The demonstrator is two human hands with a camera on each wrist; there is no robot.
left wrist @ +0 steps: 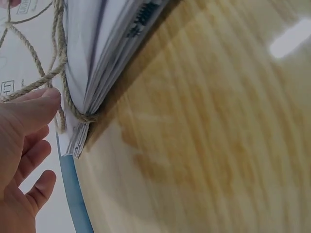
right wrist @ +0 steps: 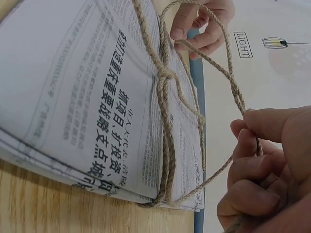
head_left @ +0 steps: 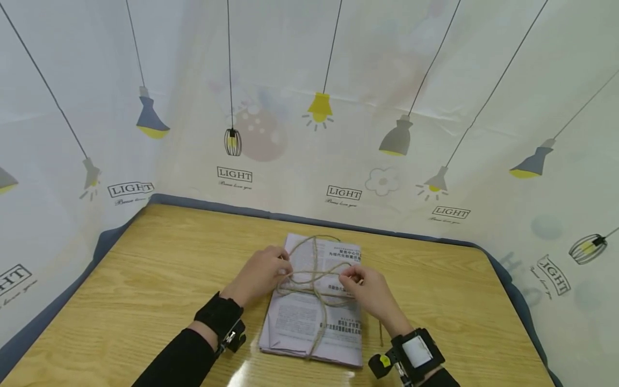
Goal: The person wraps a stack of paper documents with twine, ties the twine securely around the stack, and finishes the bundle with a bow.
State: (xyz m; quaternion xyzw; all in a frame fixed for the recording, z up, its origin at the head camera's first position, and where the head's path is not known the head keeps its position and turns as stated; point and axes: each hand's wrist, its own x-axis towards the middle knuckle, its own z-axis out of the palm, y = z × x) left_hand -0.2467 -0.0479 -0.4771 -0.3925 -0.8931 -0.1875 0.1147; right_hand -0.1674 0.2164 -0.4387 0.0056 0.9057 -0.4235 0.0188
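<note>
Head view shows a stack of newspapers (head_left: 314, 322) lying flat on the wooden table (head_left: 145, 279), near its middle, with jute twine (head_left: 314, 279) wrapped lengthwise and crosswise around it and crossing on the top sheet. Both hands sit over the upper half of the stack — the left hand (head_left: 258, 274) at its left edge, the right hand (head_left: 369, 293) at its right. From the right wrist view, the right hand's fingers (right wrist: 252, 170) are curled round a strand of twine, pinching it tight where it rises off the bundle's edge; a loose loop arcs from there toward the other hand. The left hand's fingertips (right wrist: 194, 24) touch the twine at the far side of the knot, and it seems to pinch a strand, though the left wrist view only shows a finger (left wrist: 39, 104) pressed against the cord beside the paper's corner. A curtain printed with lamps (head_left: 319, 107) hangs behind the table
</note>
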